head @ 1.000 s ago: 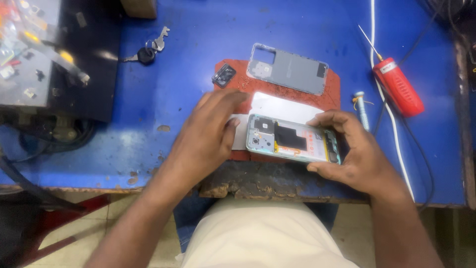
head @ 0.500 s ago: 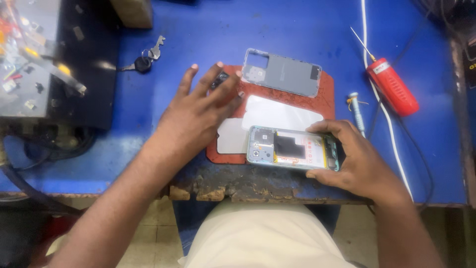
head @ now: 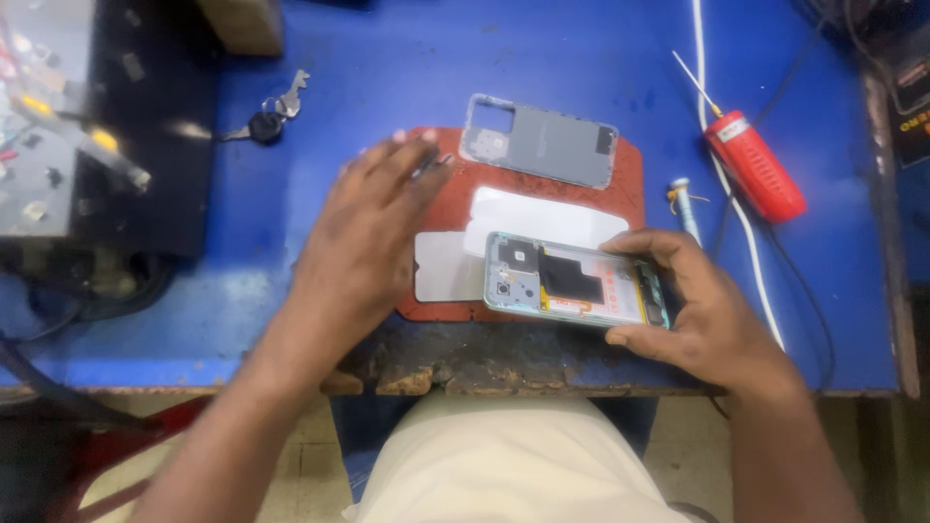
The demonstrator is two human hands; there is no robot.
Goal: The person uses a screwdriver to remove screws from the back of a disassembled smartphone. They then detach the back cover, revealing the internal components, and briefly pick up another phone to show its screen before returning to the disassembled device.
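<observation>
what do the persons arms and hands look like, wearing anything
Both arms are bare up to the picture's edge: no sleeves show. The left hand and right hand wear no gloves, and no rings, watch or wristbands can be seen. Fingernails are short and unpainted. Light beige clothing shows at the lap below.

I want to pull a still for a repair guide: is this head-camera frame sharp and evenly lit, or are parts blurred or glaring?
Head view: the opened phone with exposed internals in the right hand is fairly sharp; the left hand is softened by motion blur at its fingertips; a bright glare patch sits on the black box at left; the blue tabletop is evenly lit, with soft shadows.
</observation>
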